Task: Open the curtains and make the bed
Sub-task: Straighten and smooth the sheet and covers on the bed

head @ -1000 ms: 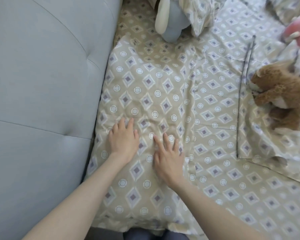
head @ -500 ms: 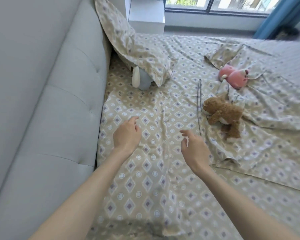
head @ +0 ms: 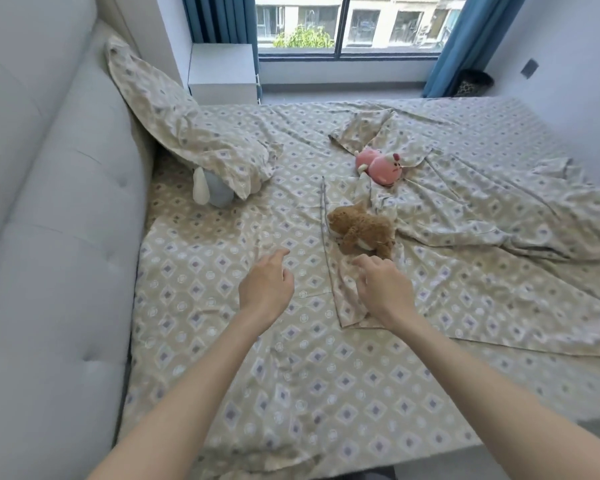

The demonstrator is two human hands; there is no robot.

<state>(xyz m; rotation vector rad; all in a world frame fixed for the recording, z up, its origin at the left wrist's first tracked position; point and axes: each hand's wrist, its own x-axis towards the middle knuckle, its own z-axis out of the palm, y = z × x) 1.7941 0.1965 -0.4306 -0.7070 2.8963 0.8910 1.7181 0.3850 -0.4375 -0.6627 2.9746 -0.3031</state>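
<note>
**bedmaker_q:** so what changed in the last second? Both hands were pressed flat on the near pillow by the headboard, smoothing it. Now they're up off it.

**linen_lurker:** yep, and the view has lifted from that pillow to the whole bed. The left hand hangs over the sheet with fingers loosely curled, holding nothing. The right hand is reaching toward the folded-back edge of the duvet, fingers bent and relaxed, just short of the brown plush. Can't tell if the fingertips touch the fabric yet.

**bedmaker_q:** so pillow done, duvet next?

**linen_lurker:** that's my read. The curtains are already pulled to both sides of the window, so that half looks finished. The duvet's crumpled across the far right of the bed, with the pink plush sitting on it and the brown one on its edge. Those toys probably need shifting before it gets pulled flat. The other pillow leans on the headboard over a blue-white toy.
</note>
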